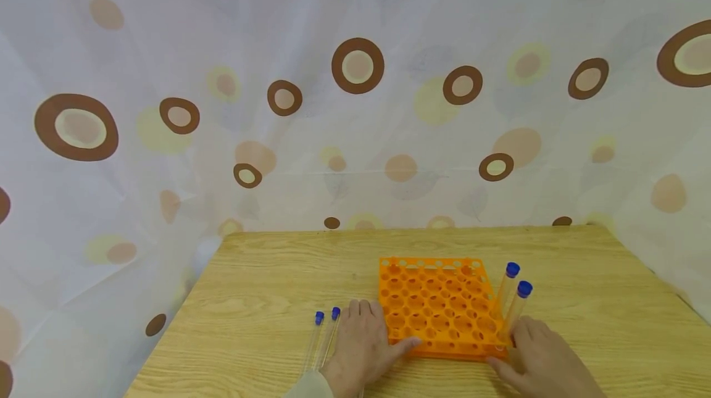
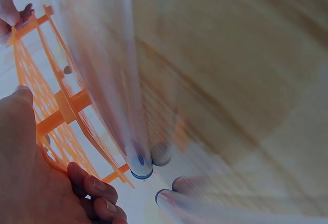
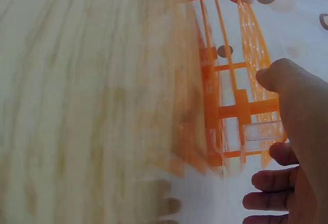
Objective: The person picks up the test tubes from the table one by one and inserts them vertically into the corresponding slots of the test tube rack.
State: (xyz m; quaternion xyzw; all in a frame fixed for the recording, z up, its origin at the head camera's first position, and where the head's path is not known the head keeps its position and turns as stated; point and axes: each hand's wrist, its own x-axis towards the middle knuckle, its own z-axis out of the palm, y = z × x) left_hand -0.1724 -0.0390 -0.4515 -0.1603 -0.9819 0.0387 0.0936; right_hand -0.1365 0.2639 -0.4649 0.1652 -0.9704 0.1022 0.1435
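Observation:
Between my two hands stands an orange test tube rack [image 1: 441,305], with rows of round holes in its top. Two clear test tubes [image 1: 515,315] with blue caps stand in its right-hand side, one behind the other. My left hand [image 1: 361,345] grips the rack's left front corner, thumb along the front edge and fingers beside the left wall. At the right front corner my right hand [image 1: 547,355] holds the rack, its thumb by the front edge. In the right wrist view the thumb meets the rack [image 3: 248,106] and the other fingers are bent beside it.
Loose clear test tubes [image 1: 326,339] with blue caps lie on the table left of my left hand, partly hidden by it. The wood-grain table [image 1: 266,268] reaches back to a white sheet [image 1: 311,34] patterned with brown and beige circles.

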